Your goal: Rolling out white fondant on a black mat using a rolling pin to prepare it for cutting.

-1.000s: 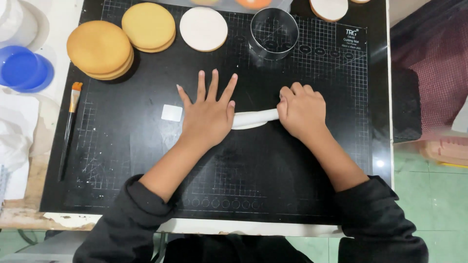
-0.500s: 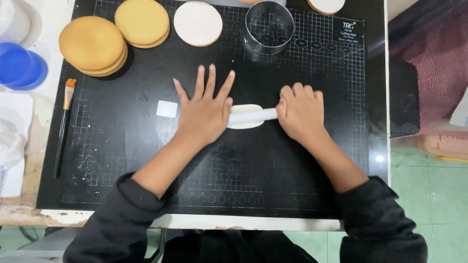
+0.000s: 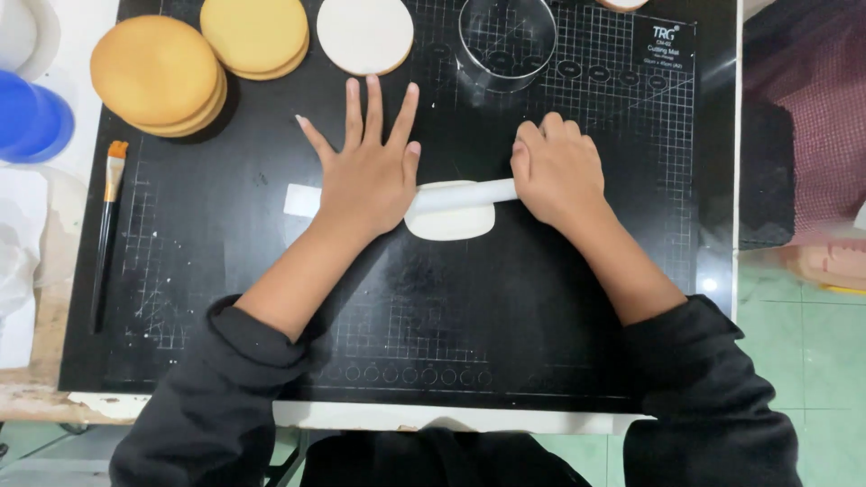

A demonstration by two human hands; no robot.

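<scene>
Head view: white paste (image 3: 451, 221), seemingly flattened, under roller (image 3: 465, 194).

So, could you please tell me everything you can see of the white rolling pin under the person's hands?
The rolling pin is a slim, smooth white rod, plastic by its look, lying level across the black gridded cutting mat. Only its middle and left end show. The left hand presses flat on it with fingers spread; the right hand curls over its right end. It rests across a small flattened white piece of dough.
</scene>
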